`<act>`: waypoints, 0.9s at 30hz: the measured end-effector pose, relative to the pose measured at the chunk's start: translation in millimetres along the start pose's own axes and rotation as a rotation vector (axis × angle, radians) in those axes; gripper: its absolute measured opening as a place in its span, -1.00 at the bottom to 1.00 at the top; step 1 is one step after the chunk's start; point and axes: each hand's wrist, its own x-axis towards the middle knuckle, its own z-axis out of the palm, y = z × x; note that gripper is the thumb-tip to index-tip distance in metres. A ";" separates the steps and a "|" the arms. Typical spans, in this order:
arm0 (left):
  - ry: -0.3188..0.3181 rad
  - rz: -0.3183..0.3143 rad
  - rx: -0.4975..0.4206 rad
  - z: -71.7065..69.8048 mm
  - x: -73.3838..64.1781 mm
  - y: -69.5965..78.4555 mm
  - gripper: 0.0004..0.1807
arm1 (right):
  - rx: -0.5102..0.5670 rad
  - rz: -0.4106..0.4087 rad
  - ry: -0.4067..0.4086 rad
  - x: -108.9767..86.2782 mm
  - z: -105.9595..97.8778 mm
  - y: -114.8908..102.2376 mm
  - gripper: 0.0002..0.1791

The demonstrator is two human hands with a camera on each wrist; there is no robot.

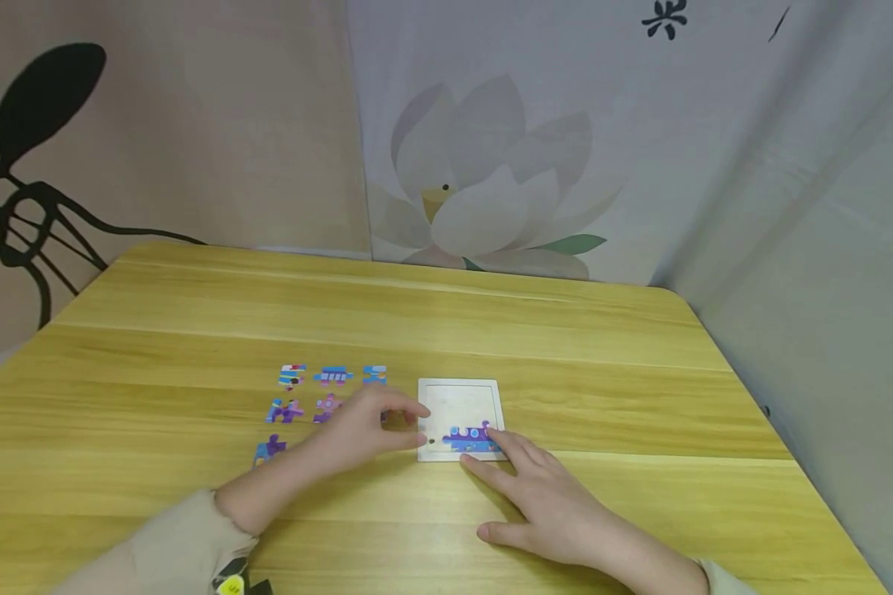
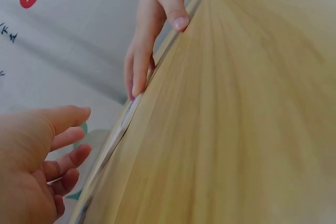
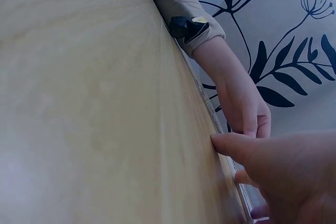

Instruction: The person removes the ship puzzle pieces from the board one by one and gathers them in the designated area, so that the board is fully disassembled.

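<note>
A white square puzzle tray (image 1: 457,404) lies on the table, with joined purple-and-blue jigsaw pieces (image 1: 467,440) along its lower right. At the tray's left edge, my left hand (image 1: 360,426) hovers with thumb and index finger apart and nothing between them. The left wrist view shows that hand's other fingers loosely bent. My right hand (image 1: 554,504) has its fingers extended, index fingertip on the right end of the joined pieces, another fingertip at the tray's lower edge. The thumb is spread out over the tabletop.
Several loose jigsaw pieces (image 1: 333,376) lie in rows left of the tray; one is partly hidden behind my left hand. The lowest piece (image 1: 271,448) sits beside my left forearm. A curtain (image 1: 268,124) hangs behind the wooden table (image 1: 603,372).
</note>
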 end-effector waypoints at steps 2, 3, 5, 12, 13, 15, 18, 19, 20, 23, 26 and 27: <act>-0.002 0.003 0.015 3.5 2.8 0.6 -0.71 | 0.000 -0.001 0.001 0.1 -0.1 0.0 -0.22; -0.003 0.003 0.025 5.4 4.0 0.7 -0.71 | -0.002 -0.001 0.002 0.2 -0.1 0.1 -0.22; -0.004 0.013 0.044 9.1 6.7 1.0 -0.71 | -0.004 -0.002 0.006 0.3 -0.1 0.3 -0.22; -0.005 0.046 0.117 20.4 14.1 1.5 -0.72 | -0.010 -0.005 0.012 1.0 0.6 0.7 -0.22; -0.004 0.045 0.127 22.0 14.8 1.5 -0.72 | -0.011 -0.006 0.012 1.0 0.6 0.8 -0.22; -0.004 0.047 0.147 24.7 16.5 1.7 -0.72 | -0.012 -0.009 0.014 1.1 0.6 1.0 -0.22; -0.008 0.048 0.162 27.6 18.7 2.0 -0.72 | -0.015 -0.015 0.021 1.0 0.6 0.9 -0.22; -0.009 0.046 0.160 28.5 19.3 2.1 -0.72 | -0.015 -0.016 0.024 1.0 0.7 0.9 -0.23; -0.008 0.044 0.160 29.5 19.9 1.8 -0.73 | -0.017 -0.018 0.026 1.1 0.7 0.9 -0.23; 0.000 0.036 0.171 32.4 21.4 2.0 -0.74 | -0.021 -0.019 0.030 1.0 1.0 1.0 -0.23; 0.014 0.024 0.182 34.9 22.0 2.6 -0.76 | -0.025 -0.019 0.030 0.9 1.0 1.2 -0.23; 0.018 0.021 0.183 35.3 21.9 3.2 -0.76 | -0.025 -0.019 0.029 0.8 0.9 1.2 -0.23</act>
